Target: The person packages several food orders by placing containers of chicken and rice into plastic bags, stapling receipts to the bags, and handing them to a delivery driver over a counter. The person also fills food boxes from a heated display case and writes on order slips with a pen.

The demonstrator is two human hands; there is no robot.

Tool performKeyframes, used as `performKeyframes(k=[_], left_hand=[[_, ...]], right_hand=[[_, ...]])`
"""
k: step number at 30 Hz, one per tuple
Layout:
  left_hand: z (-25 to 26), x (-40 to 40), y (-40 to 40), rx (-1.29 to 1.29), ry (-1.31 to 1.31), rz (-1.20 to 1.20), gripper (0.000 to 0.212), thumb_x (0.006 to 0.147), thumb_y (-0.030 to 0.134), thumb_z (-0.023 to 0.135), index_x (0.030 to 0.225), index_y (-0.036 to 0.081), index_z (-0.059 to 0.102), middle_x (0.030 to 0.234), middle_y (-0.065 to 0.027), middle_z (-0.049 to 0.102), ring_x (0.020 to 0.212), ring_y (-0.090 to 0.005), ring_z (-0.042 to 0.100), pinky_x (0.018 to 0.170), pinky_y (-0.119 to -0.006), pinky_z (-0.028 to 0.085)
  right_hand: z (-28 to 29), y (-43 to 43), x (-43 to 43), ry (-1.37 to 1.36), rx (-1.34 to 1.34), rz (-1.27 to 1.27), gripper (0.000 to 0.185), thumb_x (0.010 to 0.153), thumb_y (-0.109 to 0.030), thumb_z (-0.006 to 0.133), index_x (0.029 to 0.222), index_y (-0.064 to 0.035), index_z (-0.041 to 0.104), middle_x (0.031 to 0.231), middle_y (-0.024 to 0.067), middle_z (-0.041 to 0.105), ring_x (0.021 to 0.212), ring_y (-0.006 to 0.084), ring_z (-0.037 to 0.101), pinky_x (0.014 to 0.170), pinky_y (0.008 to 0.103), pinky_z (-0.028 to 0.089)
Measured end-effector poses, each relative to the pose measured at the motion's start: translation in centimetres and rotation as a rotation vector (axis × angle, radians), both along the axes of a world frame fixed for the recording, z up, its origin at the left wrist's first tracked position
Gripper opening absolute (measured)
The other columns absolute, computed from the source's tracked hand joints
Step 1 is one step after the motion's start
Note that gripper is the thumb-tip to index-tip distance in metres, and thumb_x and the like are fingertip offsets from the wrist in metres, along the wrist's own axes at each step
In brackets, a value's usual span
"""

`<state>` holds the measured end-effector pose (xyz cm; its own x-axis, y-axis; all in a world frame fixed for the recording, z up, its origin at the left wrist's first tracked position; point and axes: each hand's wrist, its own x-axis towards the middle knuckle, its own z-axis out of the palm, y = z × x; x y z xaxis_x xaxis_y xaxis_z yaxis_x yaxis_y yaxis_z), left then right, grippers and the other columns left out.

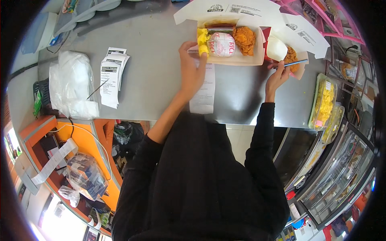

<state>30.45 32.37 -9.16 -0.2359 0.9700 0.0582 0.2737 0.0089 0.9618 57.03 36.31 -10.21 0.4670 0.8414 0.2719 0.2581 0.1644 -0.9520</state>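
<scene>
An open paperboard meal box (241,61) stands at the far side of the steel counter. It holds a paper-wrapped rice portion (222,44), a piece of fried chicken (244,40) and yellow food resembling scrambled egg (202,37). My left hand (193,67) grips the box's left end, thumb at the front corner beside the yellow food. In my right hand (279,75) is a slim blue pen-like stick (295,63), held in front of a second open box (302,64). Another fried chicken piece (291,55) and a white piece (276,48) are in that box.
A printed receipt (202,101) lies partly under the first box. More receipts (110,81) and white plastic bags (72,84) are on the left. Clear tubs of yellow food (324,102) sit at the right edge, near pink baskets (346,31) and a glass-topped case (340,174).
</scene>
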Motion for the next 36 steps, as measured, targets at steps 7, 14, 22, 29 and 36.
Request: performKeyframes(k=[7, 14, 22, 29, 36], left_hand=[[-0.3, -2.9, -0.9, -0.083, -0.091, -0.12, 0.044, 0.088, 0.005, 0.054, 0.128, 0.0, 0.039, 0.123, -0.0129, 0.047, 0.107, -0.0231, 0.053, 0.083, -0.034, 0.05], [2.0, -6.2, -3.4, -0.237, -0.296, -0.038, 0.054, 0.083, 0.005, 0.063, 0.131, 0.003, 0.038, 0.127, -0.0115, 0.046, 0.112, -0.0258, 0.049, 0.09, -0.038, 0.047], [6.2, -7.5, 3.7, 0.294, 0.454, 0.055, 0.055, 0.08, 0.01, 0.068, 0.128, 0.004, 0.043, 0.13, -0.0184, 0.046, 0.119, -0.034, 0.043, 0.101, -0.043, 0.037], [3.1, -8.3, -0.1, 0.285, 0.323, -0.062, 0.02, 0.079, -0.008, 0.053, 0.098, -0.002, 0.06, 0.112, -0.0165, 0.061, 0.1, -0.0353, 0.058, 0.096, -0.042, 0.042], [2.3, -4.3, -2.4, -0.114, -0.151, 0.038, 0.032, 0.088, -0.005, 0.044, 0.119, 0.003, 0.047, 0.127, -0.0253, 0.053, 0.104, -0.0193, 0.058, 0.087, -0.03, 0.046]], right_hand=[[0.6, -0.8, 3.1, -0.794, -0.268, 0.015, 0.027, 0.095, -0.026, 0.051, 0.081, -0.0038, 0.058, 0.057, 0.0101, 0.053, 0.052, 0.0233, 0.054, 0.051, 0.0368, 0.042], [2.3, -3.8, -2.2, -1.409, -0.407, 0.107, 0.023, 0.091, -0.029, 0.056, 0.086, -0.0068, 0.059, 0.076, 0.0112, 0.06, 0.072, 0.0315, 0.057, 0.066, 0.0443, 0.044], [8.2, 2.7, -7.1, -0.682, 0.1, 0.122, 0.038, 0.09, -0.022, 0.059, 0.118, 0.0011, 0.051, 0.113, 0.0161, 0.059, 0.103, 0.0343, 0.056, 0.09, 0.0418, 0.043], [3.6, -1.7, -5.4, -0.585, -0.141, 0.321, 0.027, 0.092, -0.007, 0.052, 0.118, -0.0002, 0.051, 0.108, 0.0117, 0.062, 0.1, 0.024, 0.058, 0.09, 0.0313, 0.043], [3.2, -3.7, -8.2, -0.132, -0.223, 0.283, 0.016, 0.093, -0.003, 0.048, 0.108, 0.0017, 0.051, 0.104, 0.0124, 0.061, 0.098, 0.0168, 0.055, 0.09, 0.0291, 0.041]])
